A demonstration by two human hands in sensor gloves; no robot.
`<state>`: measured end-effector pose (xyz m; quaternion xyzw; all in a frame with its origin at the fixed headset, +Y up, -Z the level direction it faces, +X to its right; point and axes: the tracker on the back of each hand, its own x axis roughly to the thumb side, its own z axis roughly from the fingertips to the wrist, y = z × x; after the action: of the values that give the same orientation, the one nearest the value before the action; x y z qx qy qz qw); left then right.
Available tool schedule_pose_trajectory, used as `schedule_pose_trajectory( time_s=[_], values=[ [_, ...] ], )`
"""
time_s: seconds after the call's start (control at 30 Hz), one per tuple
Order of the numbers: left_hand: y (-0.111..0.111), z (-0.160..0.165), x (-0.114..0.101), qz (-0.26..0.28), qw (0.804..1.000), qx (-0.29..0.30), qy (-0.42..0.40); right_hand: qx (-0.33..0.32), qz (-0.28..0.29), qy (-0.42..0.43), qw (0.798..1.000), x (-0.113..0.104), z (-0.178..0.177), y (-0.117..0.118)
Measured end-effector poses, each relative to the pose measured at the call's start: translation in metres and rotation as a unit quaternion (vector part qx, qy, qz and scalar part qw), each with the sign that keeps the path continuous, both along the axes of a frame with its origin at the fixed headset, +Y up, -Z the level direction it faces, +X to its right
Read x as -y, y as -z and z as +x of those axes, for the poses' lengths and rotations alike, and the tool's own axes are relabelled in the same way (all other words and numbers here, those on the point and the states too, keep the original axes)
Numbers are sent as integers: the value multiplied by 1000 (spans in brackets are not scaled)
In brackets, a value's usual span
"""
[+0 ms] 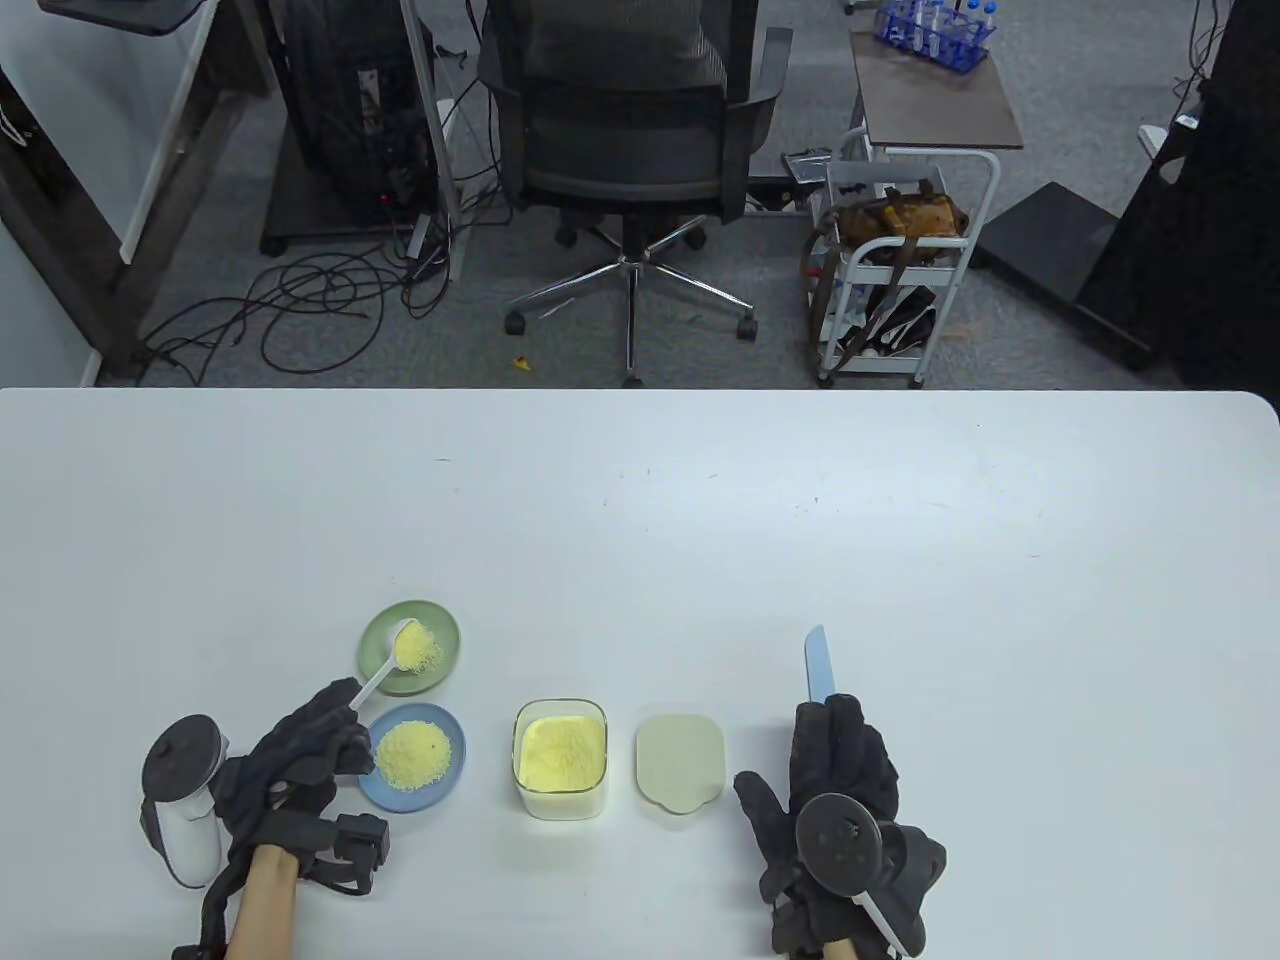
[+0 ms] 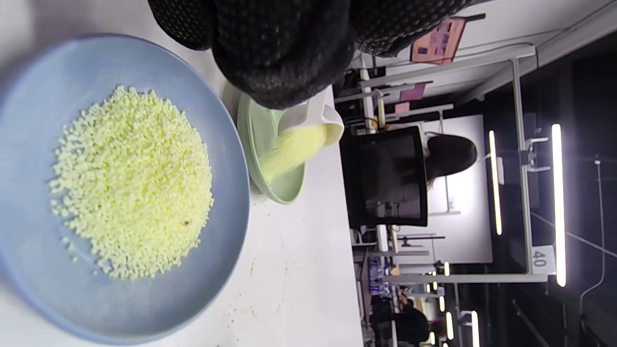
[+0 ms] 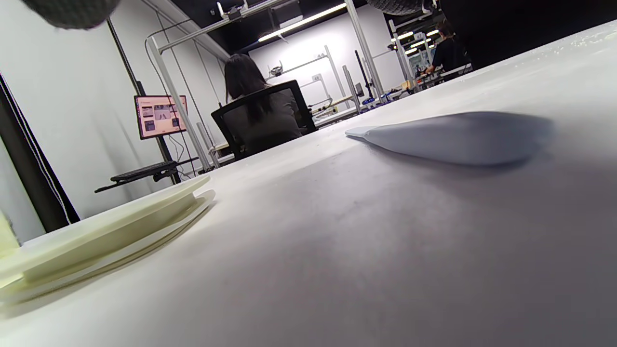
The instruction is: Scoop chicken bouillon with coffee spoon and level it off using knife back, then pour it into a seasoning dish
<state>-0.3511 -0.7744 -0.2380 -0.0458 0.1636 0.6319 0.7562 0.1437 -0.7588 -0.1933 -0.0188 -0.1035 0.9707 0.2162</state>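
My left hand [image 1: 340, 720] pinches the handle of a white coffee spoon [image 1: 380, 678], tipped over the green seasoning dish [image 1: 372, 632]. Yellow bouillon granules [image 2: 289, 149] slide from the spoon [image 2: 313, 113] into that green dish [image 2: 284, 190]. Just in front of it, a blue dish [image 1: 452, 775] holds a pile of granules. The open bouillon container [image 1: 561, 757] stands to the right, its lid [image 1: 680, 762] beside it. My right hand [image 1: 830, 735] rests flat over the handle of a pale blue knife [image 1: 819, 665], which lies flat on the table [image 3: 458, 135].
In the left wrist view the blue dish [image 2: 29, 289] fills the frame under my left hand [image 2: 284, 53]. The lid [image 3: 96, 231] lies left of the knife blade. Beyond the white table's far edge [image 1: 640, 392] stand an office chair [image 1: 630, 120] and a cart [image 1: 900, 260].
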Motion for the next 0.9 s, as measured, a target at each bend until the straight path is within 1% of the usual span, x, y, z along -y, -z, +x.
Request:
schedule_pose_trajectory(
  time_s=[0.23,0.33,0.5,0.57,0.7,0.8,0.87,0.9],
  values=[
    [-2,3,-5,8,999,-1,34,-4,1,-3,1000,0,-1,-1],
    [-4,4,-10,20,998,-9,65,-3,2,-3,1000,0,-1,-1],
    [-7,7,-19,46,988,-27,145,-5,4,-8,1000,0,-3,-1],
    [-9,8,-21,52,987,-30,152,-6,5,-11,1000,0,-4,-2],
    [-11,8,-22,63,990,-34,123,-7,4,-13,1000,0,-4,-2],
    [-11,6,-20,67,995,-34,62,-7,2,-14,1000,-1,-5,-2],
    [-11,5,-19,65,998,-21,-6,-7,-1,-19,1000,-1,-6,-1],
    [-11,6,-17,64,998,-21,-18,-6,1,-19,1000,-1,-7,-1]
  ],
)
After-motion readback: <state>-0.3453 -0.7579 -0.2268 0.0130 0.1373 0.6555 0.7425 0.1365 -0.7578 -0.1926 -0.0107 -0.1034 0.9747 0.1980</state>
